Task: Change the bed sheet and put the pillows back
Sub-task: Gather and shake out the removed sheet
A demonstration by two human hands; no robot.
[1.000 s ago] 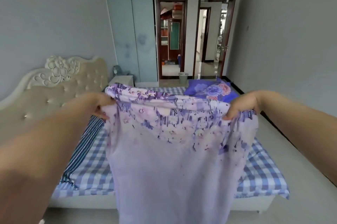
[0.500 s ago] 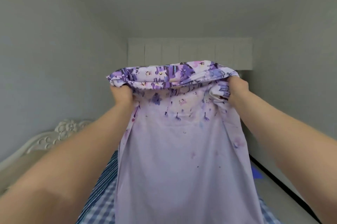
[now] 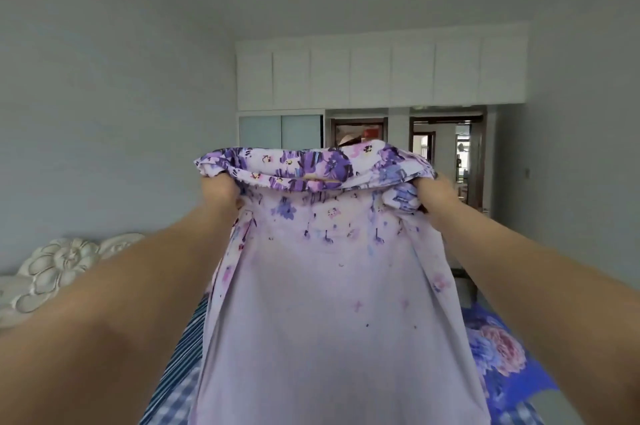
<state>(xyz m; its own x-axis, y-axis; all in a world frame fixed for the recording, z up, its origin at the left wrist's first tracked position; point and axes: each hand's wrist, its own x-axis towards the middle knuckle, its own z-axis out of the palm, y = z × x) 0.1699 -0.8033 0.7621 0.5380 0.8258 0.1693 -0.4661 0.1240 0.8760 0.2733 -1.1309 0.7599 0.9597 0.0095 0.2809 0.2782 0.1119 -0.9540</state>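
Left hand [image 3: 221,190] and right hand [image 3: 437,195] level, each gripping a top corner of lilac floral sheet [image 3: 329,303]. Long axis hung straight down between arms, above checked bed [image 3: 173,404]. Neither hand nearer. Floral pillow [image 3: 498,352] right of sheet.

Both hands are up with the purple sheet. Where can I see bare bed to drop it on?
Little shows. A strip of checked and striped bedding lies bare between the left forearm and the floral sheet, toward the headboard. Right of the sheet, the blue floral pillow takes up that side. The sheet, gripped by left hand and right hand, hides the middle.
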